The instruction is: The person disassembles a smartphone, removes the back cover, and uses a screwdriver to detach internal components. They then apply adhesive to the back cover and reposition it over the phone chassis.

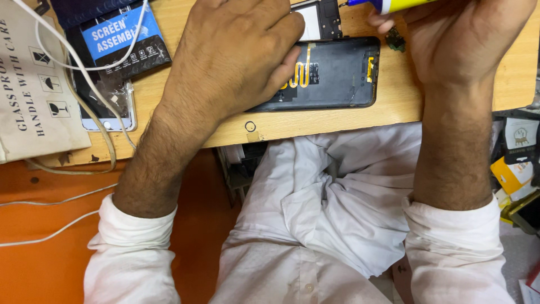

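Note:
An opened black phone body (337, 76) lies on the wooden table (315, 121), its inner side up with a gold flex strip showing. My left hand (236, 53) rests flat on the phone's left part and presses it down. My right hand (461, 34) is closed around a tube (394, 4) with a yellow body and a blue end, held above the phone's right end. A second black frame part (322, 19) lies just beyond the phone, partly under my left hand.
A small dark component (395, 39) sits beside the phone's right end. At left lie a blue-and-black parts box (126, 36), a white phone (107, 107) in plastic wrap, a cardboard package (34, 84) and white cables (73, 62). Clutter (517, 163) fills the right edge.

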